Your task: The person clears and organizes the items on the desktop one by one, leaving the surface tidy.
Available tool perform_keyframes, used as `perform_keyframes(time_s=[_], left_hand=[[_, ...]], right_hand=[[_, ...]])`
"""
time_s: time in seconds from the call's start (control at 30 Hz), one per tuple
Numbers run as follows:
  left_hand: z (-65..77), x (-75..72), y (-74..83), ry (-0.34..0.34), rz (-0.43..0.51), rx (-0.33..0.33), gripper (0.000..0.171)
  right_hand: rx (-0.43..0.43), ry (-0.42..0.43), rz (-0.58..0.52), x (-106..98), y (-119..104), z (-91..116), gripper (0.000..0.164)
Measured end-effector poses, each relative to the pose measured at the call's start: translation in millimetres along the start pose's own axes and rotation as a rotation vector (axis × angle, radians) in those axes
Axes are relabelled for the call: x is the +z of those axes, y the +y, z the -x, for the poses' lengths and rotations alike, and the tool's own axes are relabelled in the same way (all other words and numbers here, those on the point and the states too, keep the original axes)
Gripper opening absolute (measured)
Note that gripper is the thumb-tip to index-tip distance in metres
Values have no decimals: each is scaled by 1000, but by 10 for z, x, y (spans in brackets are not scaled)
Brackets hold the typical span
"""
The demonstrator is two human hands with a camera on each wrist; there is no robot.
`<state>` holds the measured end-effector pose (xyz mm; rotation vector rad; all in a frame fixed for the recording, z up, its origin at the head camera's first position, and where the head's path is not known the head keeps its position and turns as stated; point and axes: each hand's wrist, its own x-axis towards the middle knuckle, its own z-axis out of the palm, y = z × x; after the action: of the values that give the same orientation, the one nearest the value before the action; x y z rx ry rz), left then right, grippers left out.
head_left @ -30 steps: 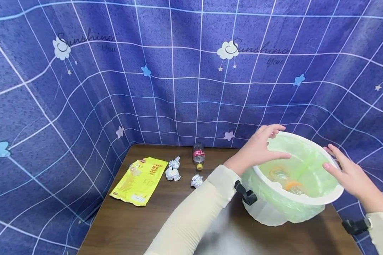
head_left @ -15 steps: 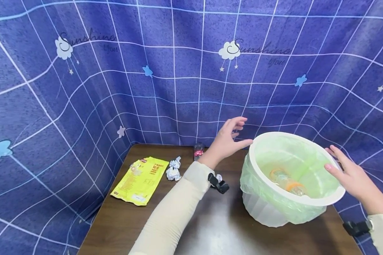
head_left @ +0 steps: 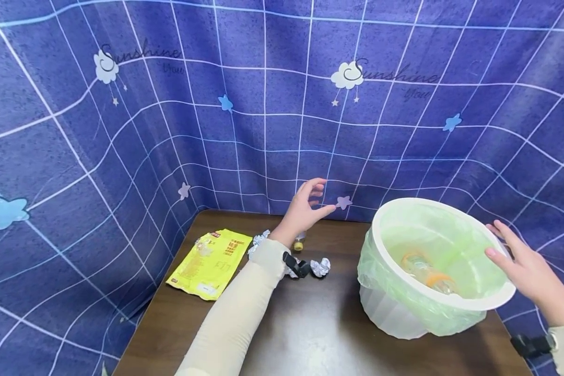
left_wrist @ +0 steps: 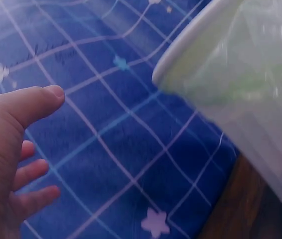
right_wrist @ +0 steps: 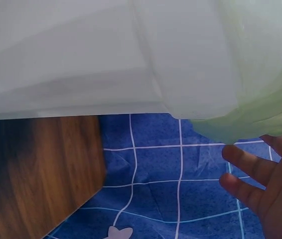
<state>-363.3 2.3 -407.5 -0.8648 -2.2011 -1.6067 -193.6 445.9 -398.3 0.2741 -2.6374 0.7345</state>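
Note:
My left hand (head_left: 305, 209) is raised near the back of the table, thumb and fingers spread, nothing between them. Partly hidden behind that wrist lies a small plastic bottle with a yellow cap (head_left: 299, 244). My right hand (head_left: 528, 266) is at the right side of a white bin (head_left: 395, 310) lined with a green plastic bag (head_left: 373, 261). Its thumb is at the rim, while its fingers extend along the outside. Inside the bin rests a clear bottle with orange bands (head_left: 425, 274). In the left wrist view, the bin stands apart from the left hand.
Crumpled paper balls lie on the brown table (head_left: 286, 324): one paper ball (head_left: 320, 267) right of the left wrist, others partly hidden by the arm. A flat yellow packet (head_left: 211, 265) is at the left. A blue checked curtain (head_left: 282, 130) surrounds the table.
My left hand has moved left, from over the bin's rim to above the small bottle. The paper ball right of the wrist has come into view. My right hand stays at the bin.

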Motion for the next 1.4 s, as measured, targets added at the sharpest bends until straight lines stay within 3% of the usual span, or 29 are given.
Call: perform_keyframes(time_s=[0.4, 0.63, 0.8, 1.1, 1.4], left_hand=[[287, -103, -807, 93, 27, -129, 57], [484, -19, -1172, 152, 29, -187, 60], [621, 52, -1428, 191, -2, -265, 62], [888, 316, -1733, 165, -54, -351, 70], [937, 434, -1820, 179, -144, -413, 72]], right_hand=[[-23, 2, 3, 19, 40, 4, 65], [-21, 7, -18, 41, 61, 24, 66], [-25, 2, -29, 36, 37, -10, 65], [-1, -8, -26, 10, 39, 19, 65], [-13, 6, -29, 13, 25, 18, 65]])
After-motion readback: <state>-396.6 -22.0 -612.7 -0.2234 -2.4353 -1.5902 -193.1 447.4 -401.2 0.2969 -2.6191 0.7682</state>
